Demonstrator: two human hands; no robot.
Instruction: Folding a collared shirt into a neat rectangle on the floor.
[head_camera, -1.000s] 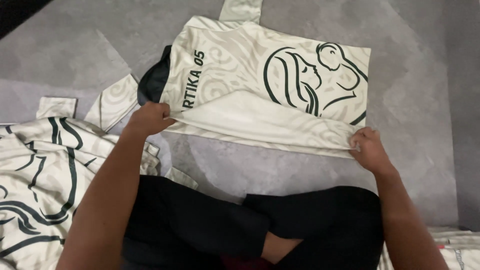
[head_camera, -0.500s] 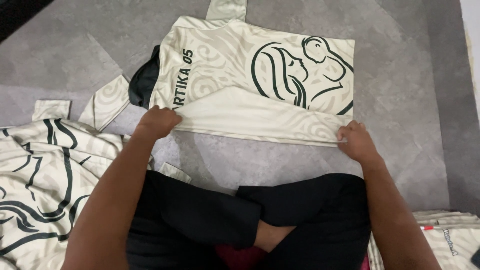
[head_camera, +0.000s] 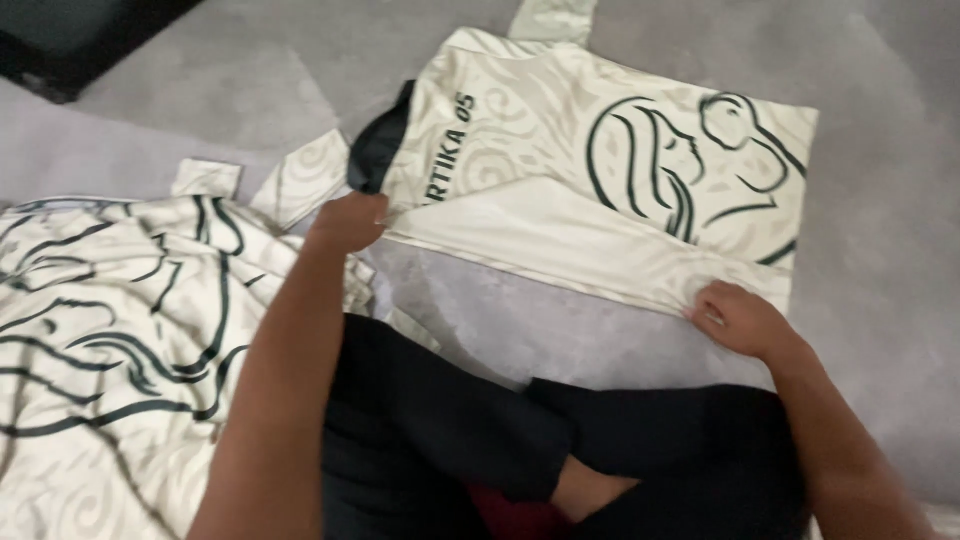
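Left hand (head_camera: 347, 221) has its fingers curled tight, pinching the near left corner of the cream jersey with dark green line art (head_camera: 600, 190) — the fingertips themselves are tucked under the cloth. Right hand (head_camera: 742, 318) lies over the near right corner, fingers pressed together and flat on the folded hem, thumb side toward the middle. Between the two hands the jersey's lower edge is folded up, showing its plain pale inside. The jersey lies spread on the grey carpet floor (head_camera: 880, 260), black collar toward the left. Just left of the left arm sits a heap of matching cream-and-green cloth (head_camera: 110, 340). Near the camera, the person's crossed legs in black trousers (head_camera: 520, 440).
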